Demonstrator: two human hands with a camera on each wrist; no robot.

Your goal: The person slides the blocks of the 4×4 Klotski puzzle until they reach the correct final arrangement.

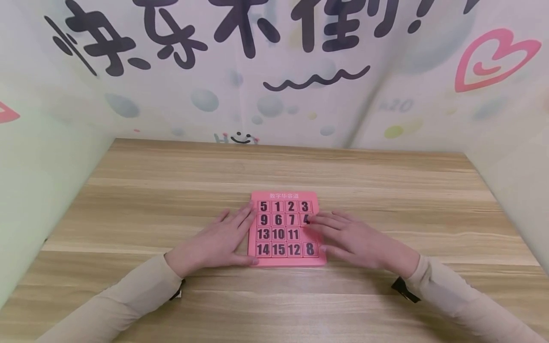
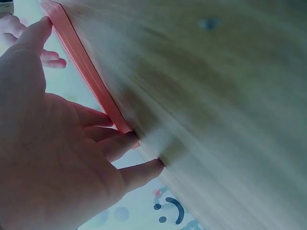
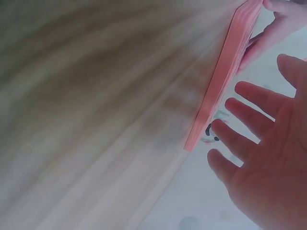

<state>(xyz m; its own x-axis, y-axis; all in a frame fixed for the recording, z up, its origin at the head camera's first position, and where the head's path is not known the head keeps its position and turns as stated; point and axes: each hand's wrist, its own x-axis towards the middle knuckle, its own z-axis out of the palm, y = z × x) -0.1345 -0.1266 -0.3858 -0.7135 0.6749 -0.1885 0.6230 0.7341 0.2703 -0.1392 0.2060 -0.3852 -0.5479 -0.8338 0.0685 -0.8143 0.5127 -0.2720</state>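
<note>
A pink sliding number puzzle (image 1: 287, 262) lies flat on the wooden table. Its rows read 5 1 2 3, then 9 6 7 4, then 13 10 11 with a gap at the right end, then 14 15 12 8. The left hand (image 1: 218, 238) rests along the left edge, its thumb at the near left corner and fingertips against the frame's side in the left wrist view. Over the right edge, the right hand (image 1: 360, 238) is held with fingers extended, overlapping the 4 tile (image 1: 305, 219). In the right wrist view those fingers are spread and hold nothing.
The wooden table (image 1: 386, 186) extends around the puzzle on all sides. A white printed wall panel (image 1: 171, 105) with black characters and bubbles stands behind it, with side panels at left and right. Dark straps (image 1: 405, 289) show under the sleeves at the wrists.
</note>
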